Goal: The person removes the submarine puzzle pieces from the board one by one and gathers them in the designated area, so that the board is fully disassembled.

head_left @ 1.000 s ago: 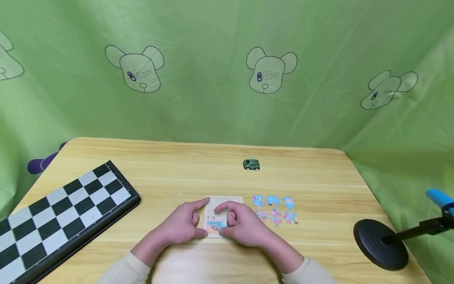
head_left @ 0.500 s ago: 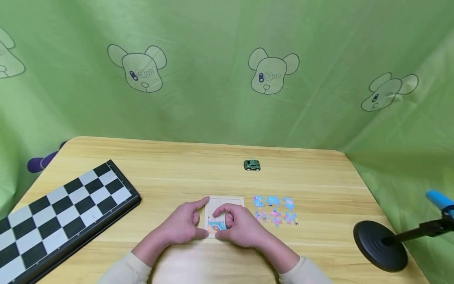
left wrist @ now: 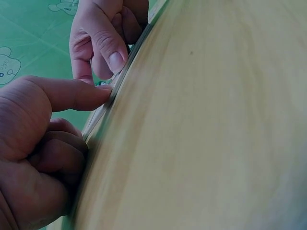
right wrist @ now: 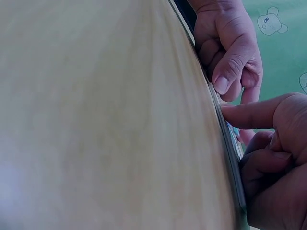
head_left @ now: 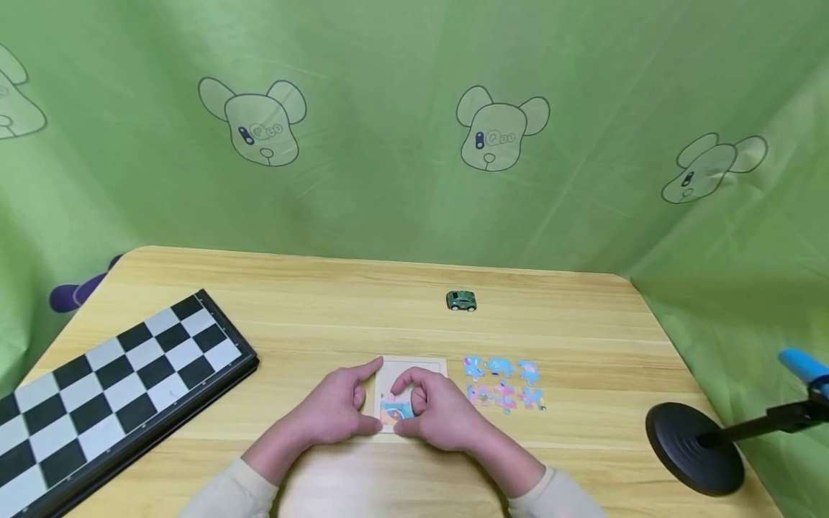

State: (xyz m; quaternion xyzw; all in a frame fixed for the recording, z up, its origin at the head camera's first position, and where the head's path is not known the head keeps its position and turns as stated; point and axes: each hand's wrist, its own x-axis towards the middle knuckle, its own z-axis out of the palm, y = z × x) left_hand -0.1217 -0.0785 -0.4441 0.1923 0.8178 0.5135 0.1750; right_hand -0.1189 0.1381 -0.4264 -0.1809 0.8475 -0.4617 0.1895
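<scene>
A pale puzzle tray [head_left: 422, 364] lies on the table before me, with a few blue and orange puzzle pieces [head_left: 394, 411] in its lower left part. My left hand [head_left: 333, 409] holds the tray's left side, index finger at the upper corner and thumb at the lower. With curled index finger and thumb, my right hand [head_left: 445, 414] holds a puzzle piece at the lower part of the tray and hides much of it. Both thumbs come close together at the near edge in the left wrist view. Several loose puzzle pieces [head_left: 501, 365] lie in two rows right of the tray.
A black-and-white checkered board [head_left: 136, 374] lies at the left. A small green toy car [head_left: 461, 301] stands behind the tray. At the right is a stand with a round black base [head_left: 695, 449]. Green printed cloth [head_left: 376, 180] hangs behind the table [head_left: 311, 309].
My right hand has shifted slightly left along the tray, its thumb now nearer the left thumb. The left hand keeps its hold. The loose pieces stay put.
</scene>
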